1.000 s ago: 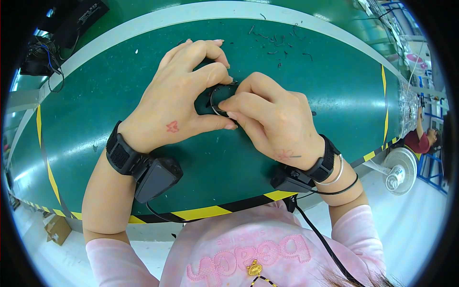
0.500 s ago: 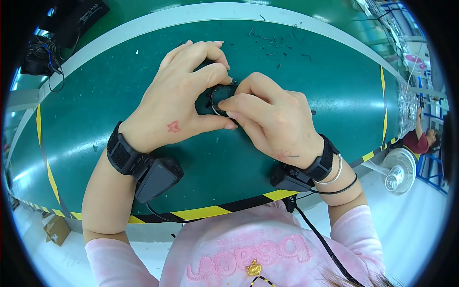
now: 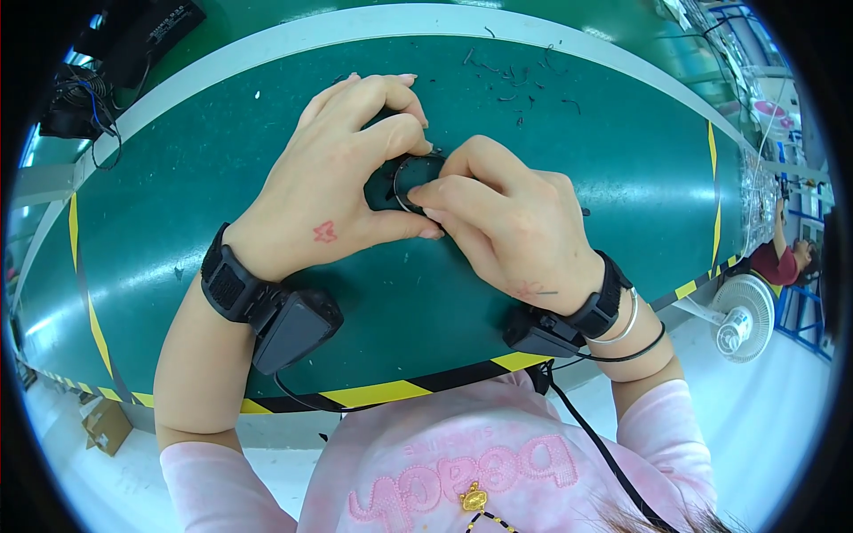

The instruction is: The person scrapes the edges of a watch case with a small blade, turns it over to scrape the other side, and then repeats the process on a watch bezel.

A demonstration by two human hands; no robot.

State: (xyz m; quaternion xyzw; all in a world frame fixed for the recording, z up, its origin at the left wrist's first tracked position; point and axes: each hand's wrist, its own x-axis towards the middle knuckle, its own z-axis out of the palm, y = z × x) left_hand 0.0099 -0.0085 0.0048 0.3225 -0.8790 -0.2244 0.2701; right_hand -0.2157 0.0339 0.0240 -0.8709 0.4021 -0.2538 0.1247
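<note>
Both hands meet over the green worktop on a small dark round part (image 3: pixel 414 176) with a thin shiny rim, largely covered by fingers. My left hand (image 3: pixel 333 182) curves around it from the left, its index finger at the far edge and its thumb on the near side. From the right, my right hand (image 3: pixel 524 218) pinches at the part's right side, thumb and index finger pressed close together. Whether those fingertips grip the rim or something smaller on it is hidden. Each wrist wears a black strap with a dark box-shaped device.
Several thin black scraps (image 3: pixel 515 84) lie scattered on the worktop (image 3: pixel 622 195) beyond my right hand. Yellow-black tape (image 3: pixel 382 393) marks the near edge. A black box (image 3: pixel 142 35) and cables sit far left. At right stand a white fan (image 3: pixel 745 318) and another person (image 3: pixel 775 264).
Almost nothing differs. The hands and the round part keep the same hold, and the whole view has shifted very slightly.
</note>
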